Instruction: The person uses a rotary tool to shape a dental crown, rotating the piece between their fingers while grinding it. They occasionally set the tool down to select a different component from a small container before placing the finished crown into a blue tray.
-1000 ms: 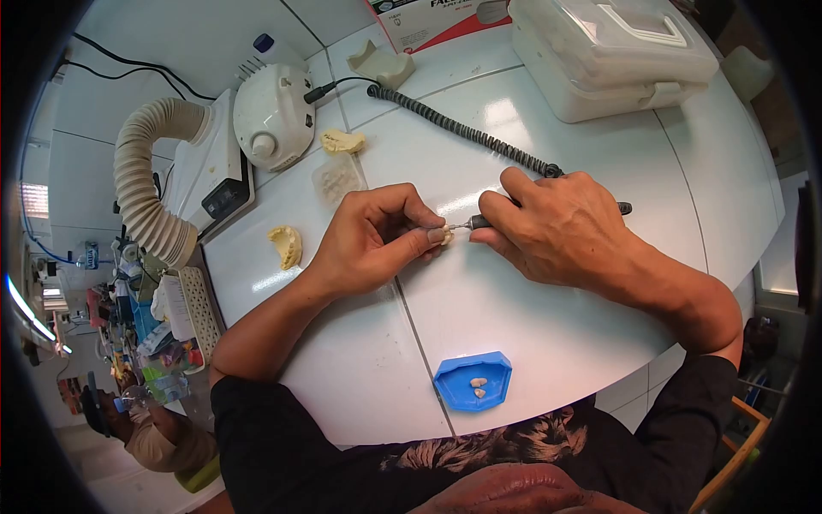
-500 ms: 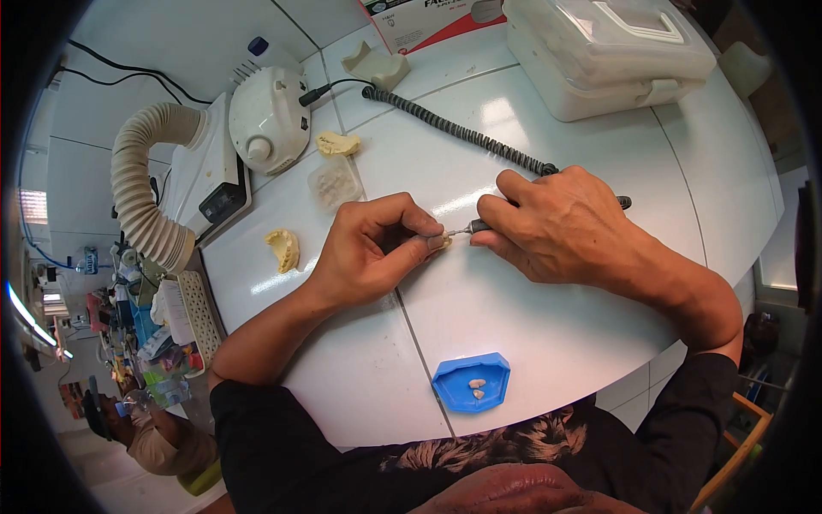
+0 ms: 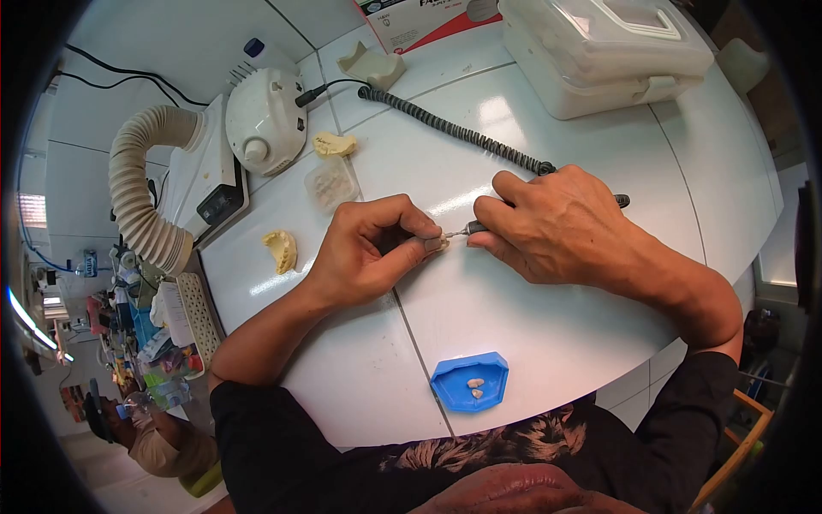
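Pinched between the thumb and fingertips of my left hand (image 3: pixel 366 250) is a small tooth-coloured dental piece (image 3: pixel 444 245), mostly covered by the fingers. My right hand (image 3: pixel 556 224) wraps round a dark rotary handpiece (image 3: pixel 475 227), whose thin metal bur points left and meets or nearly meets the piece. A black coiled cord (image 3: pixel 462 130) runs from behind my right hand to the white control unit (image 3: pixel 267 120). Nearer my body stands a blue tray (image 3: pixel 443 374) with a few small tooth-coloured pieces (image 3: pixel 476 388) in it.
Left of my hands lie two yellowish dental casts, a lower one (image 3: pixel 281 250) and an upper one (image 3: pixel 334 144), plus a clear container (image 3: pixel 332 185). A ribbed hose (image 3: pixel 128 176) arches at the left. A white toolbox (image 3: pixel 608 64) sits back right. Another person (image 3: pixel 158 441) is at lower left.
Both hands stay in nearly the same place, with the dental piece turned slightly in my left fingers. The whole view has shifted very slightly.
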